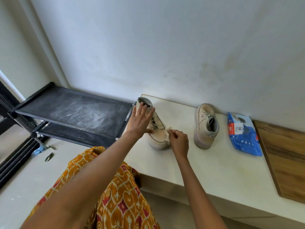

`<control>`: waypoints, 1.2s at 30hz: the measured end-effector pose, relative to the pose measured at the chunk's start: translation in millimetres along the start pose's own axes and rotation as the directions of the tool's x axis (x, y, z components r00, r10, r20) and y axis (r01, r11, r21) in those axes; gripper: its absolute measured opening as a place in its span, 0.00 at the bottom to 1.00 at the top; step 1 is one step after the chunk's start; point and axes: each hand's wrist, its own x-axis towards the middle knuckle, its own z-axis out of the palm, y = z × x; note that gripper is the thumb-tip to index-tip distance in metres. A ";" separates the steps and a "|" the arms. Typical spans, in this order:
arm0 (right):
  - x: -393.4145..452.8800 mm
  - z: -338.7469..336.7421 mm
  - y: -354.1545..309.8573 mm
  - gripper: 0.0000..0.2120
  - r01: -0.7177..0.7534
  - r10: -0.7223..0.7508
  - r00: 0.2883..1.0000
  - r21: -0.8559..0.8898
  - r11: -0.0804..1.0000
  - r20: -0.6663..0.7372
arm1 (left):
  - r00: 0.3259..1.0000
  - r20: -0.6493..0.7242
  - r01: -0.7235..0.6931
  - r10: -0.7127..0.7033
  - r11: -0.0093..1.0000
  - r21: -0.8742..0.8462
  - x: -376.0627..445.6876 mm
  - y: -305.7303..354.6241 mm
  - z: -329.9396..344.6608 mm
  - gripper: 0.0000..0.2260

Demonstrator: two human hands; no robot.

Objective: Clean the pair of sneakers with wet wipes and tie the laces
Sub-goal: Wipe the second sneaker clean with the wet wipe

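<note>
The right hand (179, 142) pinches a crumpled wet wipe (167, 133) against the toe of the near sneaker (158, 139). The left hand (140, 120), fingers spread straight, rests across its laces, hiding much of the upper. Right of this sneaker stands the second sneaker (205, 128); farther right lies the blue wipes packet (243, 136), its print illegible.

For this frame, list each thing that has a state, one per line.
left sneaker: upright on ledge, laces untied, being wiped
right sneaker: upright, untouched, laces loose
wet wipe: crumpled, pinched against left sneaker's toe
wipes pack: lying flat
left hand: flat, steadying left sneaker
right hand: pinching wet wipe
</note>
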 end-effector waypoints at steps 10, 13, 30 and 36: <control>13.8 -13.0 -0.3 0.08 0.032 -0.034 0.998 -0.040 0.999 -0.046 | 0.999 -0.007 0.046 -0.045 0.990 0.136 -4.1 7.7 -4.4 0.45; 37.4 3.9 -13.3 0.06 0.000 0.001 0.997 -0.010 1.000 0.077 | 0.999 0.001 0.034 -0.035 0.988 0.147 -4.1 8.0 -5.1 0.44; 30.2 -10.8 -19.9 0.06 0.088 -0.089 0.996 -0.045 0.995 -0.025 | 0.999 0.000 -0.037 0.037 0.999 0.014 -4.0 -1.8 -2.6 0.44; 76.7 24.8 -48.8 0.09 0.182 -0.146 0.967 -0.165 0.969 0.207 | 0.988 0.060 -0.140 0.141 0.990 -0.014 3.2 -18.3 -2.0 0.51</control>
